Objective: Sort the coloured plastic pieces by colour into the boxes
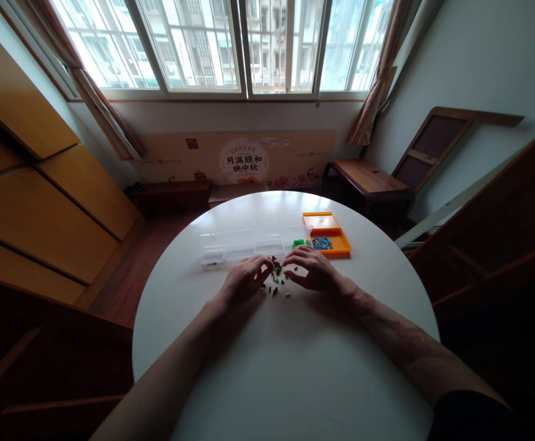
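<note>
Near the centre of the frame, on a round white desk [285, 367], the left hand [244, 282] and right hand [311, 269] rest palm-down, fingers curled over a scatter of small pieces [275, 283], dark and green; whether either pinches a piece cannot be told; just above lies a clear compartment box [249, 245]; to its right, an orange tray [329, 236] holds blue pieces [322, 243].

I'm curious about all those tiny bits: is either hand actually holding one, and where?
It cannot be told. Both the left hand and right hand rest, fingers curled, over the small pieces on the white table.
</note>
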Tool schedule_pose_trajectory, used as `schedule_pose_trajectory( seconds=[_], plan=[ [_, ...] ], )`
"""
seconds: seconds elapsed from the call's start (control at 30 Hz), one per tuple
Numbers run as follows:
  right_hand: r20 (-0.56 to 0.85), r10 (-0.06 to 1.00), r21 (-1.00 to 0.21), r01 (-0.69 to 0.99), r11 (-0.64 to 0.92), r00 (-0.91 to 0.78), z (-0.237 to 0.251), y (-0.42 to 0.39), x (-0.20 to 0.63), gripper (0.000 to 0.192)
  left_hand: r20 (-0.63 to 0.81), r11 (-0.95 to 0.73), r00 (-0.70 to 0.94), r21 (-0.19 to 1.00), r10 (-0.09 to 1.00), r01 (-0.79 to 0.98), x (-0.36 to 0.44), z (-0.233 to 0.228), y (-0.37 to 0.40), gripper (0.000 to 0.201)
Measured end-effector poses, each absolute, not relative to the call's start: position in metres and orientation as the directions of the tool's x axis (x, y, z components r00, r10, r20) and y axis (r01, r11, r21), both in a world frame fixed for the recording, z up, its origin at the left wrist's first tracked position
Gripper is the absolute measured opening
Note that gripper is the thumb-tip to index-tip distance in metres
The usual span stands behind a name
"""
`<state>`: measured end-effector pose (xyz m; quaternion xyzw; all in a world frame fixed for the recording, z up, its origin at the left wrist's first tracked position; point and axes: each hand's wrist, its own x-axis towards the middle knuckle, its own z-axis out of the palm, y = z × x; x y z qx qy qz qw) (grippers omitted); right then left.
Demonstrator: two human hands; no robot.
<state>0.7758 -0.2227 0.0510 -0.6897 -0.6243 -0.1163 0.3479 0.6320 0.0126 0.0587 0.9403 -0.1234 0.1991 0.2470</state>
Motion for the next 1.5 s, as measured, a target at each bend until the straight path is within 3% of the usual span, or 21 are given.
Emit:
schedule_pose_trajectory(
  seconds=[0.3, 0.7, 0.8, 0.93, 1.07, 1.23, 1.5],
  plan=[
    [0.605, 0.787, -0.309, 0.947, 0.092, 0.121, 0.050, -0.221, 0.776, 0.011, 0.469, -0.819, 0.863, 0.411, -0.188, -0.401, 0.633, 0.056, 0.008, 0.018],
    [0.599, 0.779, -0.308, 0.951, 0.011, 0.184, 0.052, -0.222, 0.775, 0.016, 0.508, -0.804, 0.843, 0.420, -0.176, -0.421, 0.631, 0.060, 0.006, 0.012],
    [0.649, 0.705, -0.340, 0.938, -0.068, 0.287, 0.048, -0.222, 0.779, 0.012, 0.495, -0.821, 0.857, 0.424, -0.144, -0.382, 0.630, 0.062, 0.005, 0.009],
    [0.720, 0.520, -0.384, 0.888, -0.253, 0.459, 0.043, -0.224, 0.786, 0.014, 0.460, -0.809, 0.871, 0.437, -0.175, -0.393, 0.627, 0.067, 0.002, 0.005],
    [0.715, 0.389, -0.429, 0.804, -0.411, 0.580, 0.039, -0.227, 0.795, 0.015, 0.404, -0.787, 0.897, 0.487, -0.181, -0.379, 0.624, 0.069, 0.001, 0.011],
    [0.644, 0.435, -0.444, 0.770, -0.457, 0.629, 0.036, -0.227, 0.797, 0.012, 0.376, -0.786, 0.908, 0.498, -0.186, -0.367, 0.623, 0.070, 0.003, 0.012],
    [0.658, 0.518, -0.416, 0.838, -0.354, 0.546, 0.041, -0.224, 0.790, 0.008, 0.419, -0.785, 0.889, 0.482, -0.184, -0.390, 0.626, 0.067, 0.003, 0.008]
  ],
)
